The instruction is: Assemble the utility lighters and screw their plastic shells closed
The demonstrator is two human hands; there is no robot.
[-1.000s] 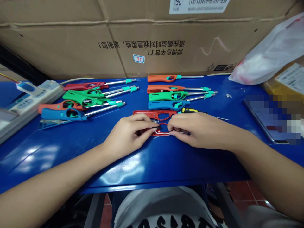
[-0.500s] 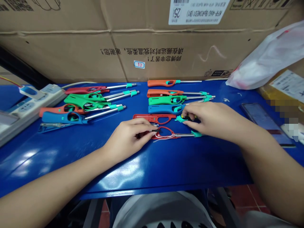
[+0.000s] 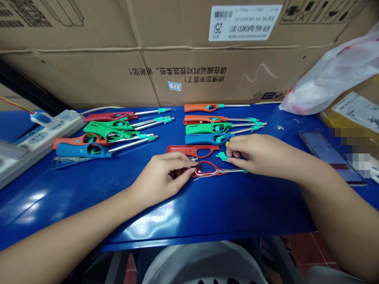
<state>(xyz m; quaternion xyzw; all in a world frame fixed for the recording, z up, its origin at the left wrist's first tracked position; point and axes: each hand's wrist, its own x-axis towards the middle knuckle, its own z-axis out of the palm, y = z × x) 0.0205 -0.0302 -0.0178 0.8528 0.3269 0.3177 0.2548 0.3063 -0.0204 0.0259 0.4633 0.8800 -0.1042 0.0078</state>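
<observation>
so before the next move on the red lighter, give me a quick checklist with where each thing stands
1. Small black part in the left hand's grip: ok, pinched at the fingertips.
2. Teal piece secure in the right hand's grip: cannot tell; it shows at the fingertips, firmness unclear.
3. Metal tube in line with the near red shell: ok, it extends from that shell's end.
4. White wire tucked inside: not ok, it lies loose across the shell.
5. Far red shell fitted over the near one: not ok, they lie separately.

Moderate light leaves white glare on the blue tabletop (image 3: 213, 215) below the gripping left hand (image 3: 167, 173), pixelation far rightward.
</observation>
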